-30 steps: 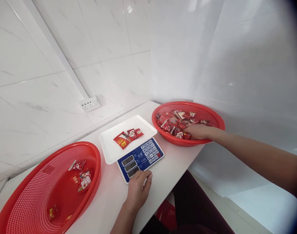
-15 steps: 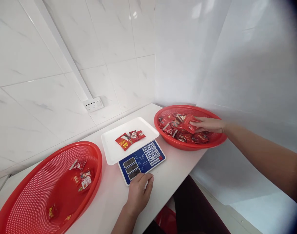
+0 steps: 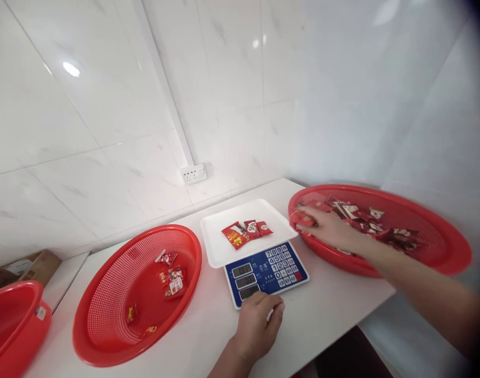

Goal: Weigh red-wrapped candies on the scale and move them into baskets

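Observation:
My right hand [image 3: 322, 226] grips a red snack packet [image 3: 305, 219] over the left rim of the right-hand red basket [image 3: 452, 252]; motion blurs it a little. Behind the hand, many small wrapped snacks [image 3: 371, 227] fill that basket. My left hand [image 3: 259, 323] rests loosely curled at the front edge of a blue and white scale [image 3: 269, 270], and no object shows in its fingers. On the scale's white tray [image 3: 216, 231] lie a larger red packet [image 3: 235, 235] and two smaller red packets [image 3: 257, 229] side by side.
Left of the scale stands another red basket [image 3: 82, 325] with several packets [image 3: 176, 282] on its bottom. A further red basket [image 3: 39, 331] and a cardboard box [image 3: 45, 265] are at the far left. A wall socket [image 3: 193, 174] sits above the white table [image 3: 220, 336].
My right hand has moved left with the red packet, from over the pile to the basket's near-left rim. The view has turned left, bringing another basket and a box into sight.

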